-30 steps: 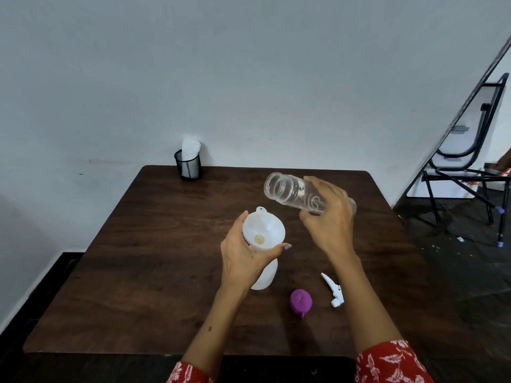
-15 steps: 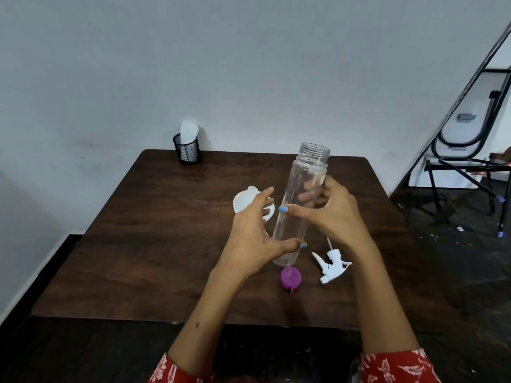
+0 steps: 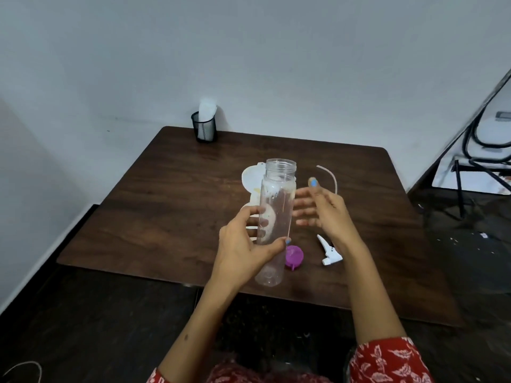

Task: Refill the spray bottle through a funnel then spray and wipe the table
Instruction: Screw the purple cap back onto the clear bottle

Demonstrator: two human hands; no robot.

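My left hand (image 3: 243, 250) grips a clear, uncapped plastic bottle (image 3: 276, 205) upright above the table's near side. My right hand (image 3: 323, 208) hovers just right of the bottle with fingers spread, holding nothing. Behind the bottle stands the white spray bottle with the white funnel (image 3: 251, 180) in its neck, partly hidden. The white spray trigger head (image 3: 329, 251) lies on the table with its curved dip tube (image 3: 330, 176) reaching back. A purple cap (image 3: 293, 257) lies between the trigger head and my left hand.
The dark wooden table (image 3: 166, 217) stands against a white wall. A black mesh cup (image 3: 204, 128) holding white tissue sits at the far left edge. A black metal chair (image 3: 481, 150) stands to the right, beyond the table.
The clear bottle went from tilted over the funnel in my right hand to upright in my left hand. My left hand left the funnel and my right hand released the bottle.
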